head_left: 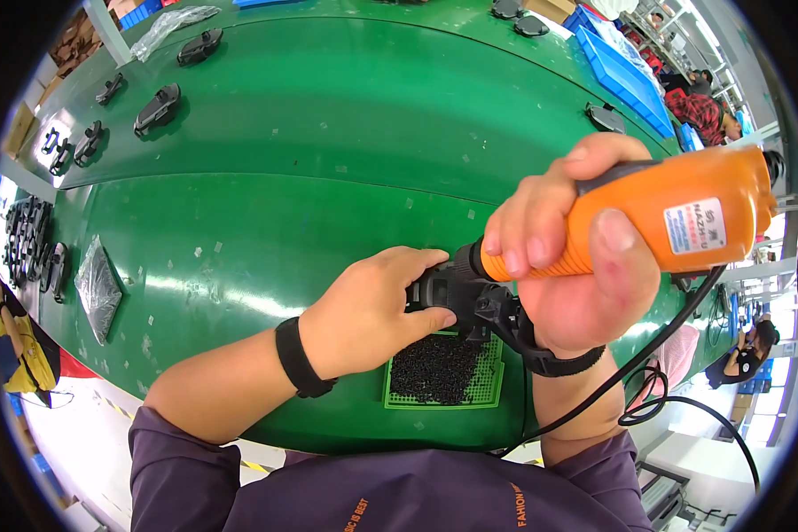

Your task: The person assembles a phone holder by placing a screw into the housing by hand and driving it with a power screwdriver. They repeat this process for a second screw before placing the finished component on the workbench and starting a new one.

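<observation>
My right hand (585,275) is wrapped round an orange electric screwdriver (709,191), tilted so its black nose points left and down. That nose meets a black plastic part (452,301) above the tabletop; the screwdriver's tip is hidden. From the left, my left hand (368,306) grips the same part, thumb and fingers on its near and far sides. Just below the part lies a green screw tray (443,406), holding many small black pieces that look like screws. Both wrists have black bands.
A black cable (647,341) runs from the screwdriver past my right forearm. Black plastic assemblies (158,108) lie on the green table (284,204) at left, beside a clear-wrapped packet (99,288). A blue bin (625,80) stands at far right; other people (754,350) sit beyond.
</observation>
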Tool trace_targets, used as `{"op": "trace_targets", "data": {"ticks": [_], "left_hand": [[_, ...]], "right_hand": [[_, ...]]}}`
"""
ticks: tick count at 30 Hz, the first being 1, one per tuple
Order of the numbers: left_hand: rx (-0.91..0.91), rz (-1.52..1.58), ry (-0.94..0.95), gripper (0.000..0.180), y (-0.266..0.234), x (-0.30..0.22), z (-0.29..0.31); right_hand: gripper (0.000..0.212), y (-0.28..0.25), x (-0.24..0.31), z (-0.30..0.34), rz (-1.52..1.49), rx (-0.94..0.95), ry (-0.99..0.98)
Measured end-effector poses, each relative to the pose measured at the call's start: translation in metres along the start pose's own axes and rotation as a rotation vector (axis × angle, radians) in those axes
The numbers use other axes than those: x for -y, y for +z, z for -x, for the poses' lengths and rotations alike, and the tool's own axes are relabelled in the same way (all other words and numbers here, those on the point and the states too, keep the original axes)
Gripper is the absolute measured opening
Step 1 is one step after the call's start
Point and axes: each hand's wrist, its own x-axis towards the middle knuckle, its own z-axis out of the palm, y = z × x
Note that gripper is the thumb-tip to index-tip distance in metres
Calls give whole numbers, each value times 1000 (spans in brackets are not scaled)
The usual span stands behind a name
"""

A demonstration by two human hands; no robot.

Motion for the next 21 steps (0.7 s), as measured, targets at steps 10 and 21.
{"op": "trace_targets", "data": {"ticks": [10, 21], "left_hand": [[154, -5, -172, 57, -6, -11, -1], [139, 44, -136, 46, -6, -10, 3]], "right_hand": [[27, 10, -11, 3, 19, -47, 124], [36, 18, -16, 4, 151, -16, 252]]}}
